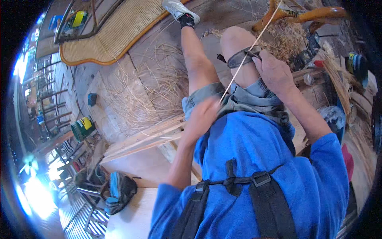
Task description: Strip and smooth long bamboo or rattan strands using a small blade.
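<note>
A long, thin, pale cane strip [260, 34] runs at a slant over my bent right knee, up toward the upper right. My left hand [202, 119], partly blurred, is closed round its lower end beside my left thigh. A dark band [237, 59] is wrapped round the leg just by the knee, and the strip crosses over it. My right hand [275, 75] is at the outer side of that band with its fingers bent and pressed together against it. Whatever its fingertips hold there is hidden.
Loose cane strips [159, 79] lie scattered on the floor at left. A cane-woven panel with a wooden rim [115, 30] lies beyond. Shavings [286, 42] are heaped near a curved wooden piece [318, 15]. A green tub [82, 128] and dark bag [121, 191] are at left.
</note>
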`<action>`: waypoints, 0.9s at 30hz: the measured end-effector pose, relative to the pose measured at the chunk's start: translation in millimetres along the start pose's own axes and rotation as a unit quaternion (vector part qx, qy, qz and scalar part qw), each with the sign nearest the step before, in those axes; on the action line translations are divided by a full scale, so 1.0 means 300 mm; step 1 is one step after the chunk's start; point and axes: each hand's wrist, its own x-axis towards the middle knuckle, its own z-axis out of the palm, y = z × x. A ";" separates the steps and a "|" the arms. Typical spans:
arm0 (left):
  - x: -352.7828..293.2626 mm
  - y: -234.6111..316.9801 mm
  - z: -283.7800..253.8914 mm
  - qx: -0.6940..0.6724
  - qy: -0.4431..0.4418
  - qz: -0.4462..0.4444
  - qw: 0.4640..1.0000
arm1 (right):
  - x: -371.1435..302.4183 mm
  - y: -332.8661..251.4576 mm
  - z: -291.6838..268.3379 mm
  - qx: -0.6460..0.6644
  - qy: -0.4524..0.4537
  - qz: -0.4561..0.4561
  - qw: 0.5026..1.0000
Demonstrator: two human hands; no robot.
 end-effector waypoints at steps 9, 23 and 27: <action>-0.358 -0.309 -0.120 0.278 -0.073 0.000 0.958 | 0.008 -0.040 0.004 -0.010 -0.046 -0.016 0.999; 0.263 0.071 0.066 0.099 0.072 0.185 0.975 | -0.012 -0.051 -0.003 -0.005 0.012 -0.026 1.000; -0.092 -0.073 -0.029 0.078 0.006 0.005 0.997 | 0.000 -0.024 0.001 -0.003 0.004 -0.013 1.000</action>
